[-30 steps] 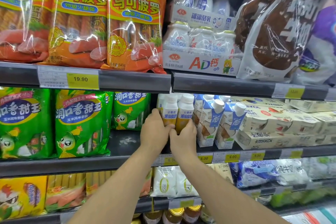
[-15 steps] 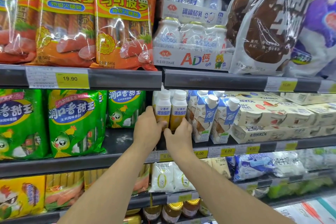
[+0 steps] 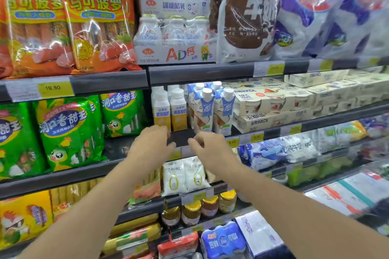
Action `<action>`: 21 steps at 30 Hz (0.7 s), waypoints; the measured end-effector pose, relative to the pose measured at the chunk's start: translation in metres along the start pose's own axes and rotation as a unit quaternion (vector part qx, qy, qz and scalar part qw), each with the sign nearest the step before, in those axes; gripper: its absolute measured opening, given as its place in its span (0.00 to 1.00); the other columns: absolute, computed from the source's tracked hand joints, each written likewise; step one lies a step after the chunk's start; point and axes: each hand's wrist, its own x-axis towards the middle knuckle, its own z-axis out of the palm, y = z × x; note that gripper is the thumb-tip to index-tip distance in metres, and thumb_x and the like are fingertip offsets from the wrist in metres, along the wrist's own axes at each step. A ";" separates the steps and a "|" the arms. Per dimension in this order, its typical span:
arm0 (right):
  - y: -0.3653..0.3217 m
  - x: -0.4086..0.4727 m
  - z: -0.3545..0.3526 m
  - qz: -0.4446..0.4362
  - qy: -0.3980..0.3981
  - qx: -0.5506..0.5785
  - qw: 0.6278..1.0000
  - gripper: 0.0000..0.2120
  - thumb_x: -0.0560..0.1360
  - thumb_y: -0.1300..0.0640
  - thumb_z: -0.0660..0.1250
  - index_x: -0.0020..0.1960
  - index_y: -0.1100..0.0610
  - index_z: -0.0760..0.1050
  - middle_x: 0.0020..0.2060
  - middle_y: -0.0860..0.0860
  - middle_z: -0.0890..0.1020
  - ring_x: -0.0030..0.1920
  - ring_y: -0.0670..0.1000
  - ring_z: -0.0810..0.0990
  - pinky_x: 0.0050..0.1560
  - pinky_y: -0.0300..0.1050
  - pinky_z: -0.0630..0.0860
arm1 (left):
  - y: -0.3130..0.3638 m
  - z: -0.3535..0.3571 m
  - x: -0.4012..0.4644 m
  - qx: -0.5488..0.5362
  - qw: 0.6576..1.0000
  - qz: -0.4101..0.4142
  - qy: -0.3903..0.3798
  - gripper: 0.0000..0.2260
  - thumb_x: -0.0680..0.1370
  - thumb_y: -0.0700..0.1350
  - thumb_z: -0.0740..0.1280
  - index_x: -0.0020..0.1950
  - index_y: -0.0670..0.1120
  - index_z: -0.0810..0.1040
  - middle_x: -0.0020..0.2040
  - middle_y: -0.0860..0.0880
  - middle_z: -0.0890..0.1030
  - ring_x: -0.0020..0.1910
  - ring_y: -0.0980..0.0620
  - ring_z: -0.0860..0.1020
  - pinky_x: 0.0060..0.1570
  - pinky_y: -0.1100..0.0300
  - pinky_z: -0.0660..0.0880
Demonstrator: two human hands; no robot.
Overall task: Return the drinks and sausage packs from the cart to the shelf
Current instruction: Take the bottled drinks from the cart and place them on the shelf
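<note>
Two white-and-yellow yogurt drink bottles (image 3: 170, 110) stand upright side by side on the middle shelf (image 3: 183, 139), left of blue-and-white cartons (image 3: 212, 109). My left hand (image 3: 150, 146) and my right hand (image 3: 207, 145) hover just below and in front of the bottles, apart from them, fingers loosely spread and holding nothing. Green sausage packs (image 3: 69, 130) fill the same shelf to the left. Orange sausage packs (image 3: 69, 21) stand on the shelf above. The cart is out of view.
White bottle multipacks (image 3: 174, 27) and brown and purple milk bags (image 3: 248, 12) sit on the top shelf. Cream yogurt boxes (image 3: 294, 103) are stacked right of the cartons. Lower shelves hold white pouches (image 3: 185, 176), jars (image 3: 200, 208) and a blue multipack (image 3: 223, 242).
Both hands have let go of the two yogurt bottles and drawn back from the shelf. The bottles now stand free. The view has shifted slightly.
</note>
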 end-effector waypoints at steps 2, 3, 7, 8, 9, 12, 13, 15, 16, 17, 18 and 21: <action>0.029 -0.014 -0.031 0.007 -0.002 -0.096 0.995 0.15 0.81 0.48 0.60 0.46 0.58 0.78 0.43 0.53 0.80 0.46 0.55 0.79 0.48 0.52 0.76 | 0.033 -0.001 -0.008 0.049 0.994 0.067 -0.072 0.17 0.78 0.53 0.65 0.63 0.46 0.76 0.59 0.47 0.78 0.57 0.46 0.76 0.56 0.51 0.75; 0.048 -0.022 -0.048 0.019 -0.002 -0.140 0.990 0.14 0.81 0.48 0.59 0.51 0.57 0.79 0.48 0.54 0.80 0.50 0.56 0.79 0.50 0.52 0.76 | 0.053 0.001 -0.012 0.074 0.988 0.099 -0.090 0.18 0.78 0.54 0.64 0.64 0.46 0.75 0.60 0.47 0.78 0.58 0.45 0.76 0.57 0.50 0.75; 0.138 -0.075 -0.117 0.063 0.011 -0.281 0.958 0.16 0.79 0.52 0.62 0.64 0.57 0.74 0.62 0.56 0.77 0.62 0.59 0.77 0.59 0.51 0.75 | 0.156 0.024 -0.028 0.128 0.959 0.206 -0.148 0.21 0.79 0.56 0.63 0.67 0.45 0.72 0.63 0.45 0.77 0.61 0.43 0.75 0.58 0.49 0.75; 0.159 -0.093 -0.136 0.077 0.009 -0.301 0.950 0.17 0.78 0.53 0.63 0.65 0.57 0.73 0.63 0.56 0.76 0.63 0.59 0.76 0.60 0.51 0.74 | 0.182 0.035 -0.032 0.126 0.954 0.219 -0.162 0.21 0.79 0.55 0.64 0.66 0.45 0.72 0.63 0.45 0.76 0.61 0.43 0.75 0.58 0.51 0.75; 0.179 -0.114 -0.155 0.094 0.006 -0.312 0.945 0.19 0.78 0.52 0.63 0.67 0.57 0.72 0.64 0.56 0.75 0.63 0.59 0.76 0.60 0.52 0.74 | 0.208 0.045 -0.036 0.125 0.950 0.231 -0.170 0.20 0.78 0.55 0.65 0.65 0.45 0.72 0.63 0.44 0.76 0.61 0.42 0.76 0.58 0.51 0.75; 0.236 -0.179 -0.210 0.151 0.013 -0.326 0.933 0.23 0.79 0.51 0.64 0.71 0.58 0.67 0.69 0.58 0.71 0.67 0.60 0.72 0.63 0.54 0.73 | 0.284 0.077 -0.052 0.133 0.937 0.260 -0.189 0.20 0.76 0.52 0.66 0.65 0.44 0.72 0.64 0.42 0.75 0.62 0.41 0.75 0.60 0.50 0.75; 0.253 -0.202 -0.227 0.168 0.014 -0.326 0.930 0.23 0.79 0.51 0.64 0.71 0.59 0.67 0.70 0.59 0.70 0.68 0.60 0.72 0.63 0.54 0.73 | 0.309 0.086 -0.060 0.136 0.932 0.270 -0.202 0.21 0.77 0.51 0.65 0.67 0.43 0.71 0.66 0.41 0.74 0.64 0.41 0.74 0.61 0.50 0.74; 0.284 -0.244 -0.258 0.200 0.011 -0.334 0.921 0.23 0.80 0.51 0.63 0.71 0.60 0.66 0.70 0.59 0.69 0.67 0.61 0.72 0.62 0.55 0.73 | 0.357 0.100 -0.079 0.140 0.914 0.310 -0.221 0.19 0.78 0.50 0.63 0.66 0.43 0.73 0.65 0.42 0.76 0.63 0.41 0.75 0.60 0.51 0.75; 0.297 -0.264 -0.273 0.217 0.013 -0.340 0.915 0.23 0.80 0.50 0.63 0.71 0.59 0.66 0.69 0.59 0.70 0.65 0.61 0.72 0.61 0.56 0.74 | 0.379 0.110 -0.087 0.142 0.905 0.333 -0.225 0.17 0.77 0.50 0.63 0.63 0.42 0.74 0.63 0.42 0.77 0.60 0.42 0.76 0.57 0.52 0.75; 0.310 -0.282 -0.286 0.232 0.019 -0.345 0.909 0.24 0.80 0.50 0.63 0.71 0.59 0.66 0.69 0.59 0.70 0.65 0.61 0.73 0.60 0.57 0.75 | 0.402 0.116 -0.096 0.143 0.898 0.345 -0.232 0.17 0.77 0.51 0.64 0.61 0.42 0.74 0.61 0.42 0.78 0.59 0.42 0.77 0.54 0.54 0.75; 0.321 -0.299 -0.299 0.242 0.029 -0.348 0.905 0.25 0.80 0.49 0.63 0.72 0.59 0.66 0.69 0.59 0.70 0.66 0.61 0.72 0.61 0.57 0.75 | 0.422 0.125 -0.102 0.143 0.894 0.357 -0.233 0.18 0.76 0.51 0.65 0.61 0.42 0.73 0.61 0.42 0.77 0.59 0.42 0.77 0.52 0.56 0.74; 0.351 -0.343 -0.333 0.279 0.045 -0.350 0.893 0.25 0.79 0.50 0.62 0.73 0.60 0.65 0.71 0.60 0.69 0.68 0.62 0.70 0.63 0.57 0.72 | 0.480 0.142 -0.119 0.132 0.884 0.388 -0.225 0.22 0.77 0.53 0.66 0.65 0.41 0.70 0.63 0.42 0.75 0.62 0.42 0.75 0.57 0.54 0.73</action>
